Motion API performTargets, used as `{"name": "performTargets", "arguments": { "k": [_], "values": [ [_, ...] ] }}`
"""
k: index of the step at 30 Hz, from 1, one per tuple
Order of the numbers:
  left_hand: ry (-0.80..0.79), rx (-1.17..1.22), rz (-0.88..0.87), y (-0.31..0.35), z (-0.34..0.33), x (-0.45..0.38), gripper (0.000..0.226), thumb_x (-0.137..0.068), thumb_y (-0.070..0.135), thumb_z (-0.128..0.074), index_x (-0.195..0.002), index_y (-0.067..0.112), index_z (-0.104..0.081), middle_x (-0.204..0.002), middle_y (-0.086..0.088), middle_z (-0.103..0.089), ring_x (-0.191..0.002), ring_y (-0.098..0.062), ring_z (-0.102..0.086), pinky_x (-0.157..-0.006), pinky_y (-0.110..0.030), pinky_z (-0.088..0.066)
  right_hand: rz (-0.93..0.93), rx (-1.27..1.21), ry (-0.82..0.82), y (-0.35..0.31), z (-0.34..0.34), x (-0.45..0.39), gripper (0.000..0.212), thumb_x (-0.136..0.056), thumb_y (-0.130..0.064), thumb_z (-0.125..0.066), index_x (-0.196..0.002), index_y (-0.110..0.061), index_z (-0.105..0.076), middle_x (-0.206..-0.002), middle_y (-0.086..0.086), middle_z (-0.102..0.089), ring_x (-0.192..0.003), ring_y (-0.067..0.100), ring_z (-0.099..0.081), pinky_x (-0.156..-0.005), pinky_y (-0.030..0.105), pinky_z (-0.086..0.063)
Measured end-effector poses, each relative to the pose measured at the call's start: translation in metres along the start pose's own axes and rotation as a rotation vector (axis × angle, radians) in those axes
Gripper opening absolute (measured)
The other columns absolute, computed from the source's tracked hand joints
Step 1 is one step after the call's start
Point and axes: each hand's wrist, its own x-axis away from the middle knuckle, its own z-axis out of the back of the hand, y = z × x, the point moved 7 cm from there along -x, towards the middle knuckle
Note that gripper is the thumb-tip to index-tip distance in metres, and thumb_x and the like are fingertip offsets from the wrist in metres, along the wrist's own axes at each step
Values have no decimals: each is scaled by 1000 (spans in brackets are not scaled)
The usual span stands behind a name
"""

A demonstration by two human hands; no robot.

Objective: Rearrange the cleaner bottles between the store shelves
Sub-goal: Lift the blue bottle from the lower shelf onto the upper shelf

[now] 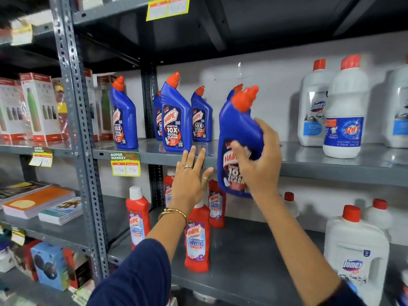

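Observation:
My right hand (258,161) grips a blue Harpic bottle (237,131) with an orange cap, held tilted in front of the upper grey shelf (331,164). My left hand (189,180) is spread flat with fingers apart, just below that shelf's front edge, holding nothing. Several more blue Harpic bottles (175,115) stand upright on the upper shelf to the left. Red Harpic bathroom cleaner bottles (197,241) stand on the lower shelf (254,268), partly hidden behind my left arm.
White Domex (313,107) and Rin (345,111) bottles stand at the upper shelf's right; a large white Domex jug (355,255) stands lower right. A perforated steel upright (81,133) divides off boxed flasks (42,107) and notebooks (39,202). A yellow price tag (125,164) hangs on the shelf edge.

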Motion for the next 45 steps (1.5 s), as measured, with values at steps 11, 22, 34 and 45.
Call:
{"name": "performTargets", "arguments": {
  "k": [11,22,34,45],
  "values": [
    [56,-66,-20,-4,-3,0,60,-90,51,-24,-142,27,-5,-156,-2,-8,-143,-22,0,-111,-35,-1,-219,-11,-185,51,-41,-110,44,-80,-27,-66,-117,-14,-47,-113,13,-61,-96,24,-62,-79,38,-54],
    [101,-31,-20,-6,-6,0,67,-83,60,-14,-142,29,-6,-156,1,-8,-136,-11,13,-112,-33,-1,-269,-64,-205,106,-77,-121,51,-81,-27,-67,-124,-18,-41,-120,14,-56,-88,18,-61,-61,19,-49],
    [117,49,-39,40,0,-10,61,-94,41,-36,-142,14,-11,-155,-7,-12,-143,-23,-5,-115,-38,-6,158,397,-6,64,-31,-98,38,-84,-18,-59,-116,-4,-46,-125,20,-48,-108,30,-53,-79,36,-50],
    [95,131,-194,126,-17,-28,55,-95,30,-39,-141,8,-18,-152,-12,-21,-141,-26,-15,-116,-38,-14,133,913,150,68,100,-112,35,-73,-7,-56,-106,2,-50,-117,26,-53,-94,43,-51,-76,48,-41]
  ]
}}
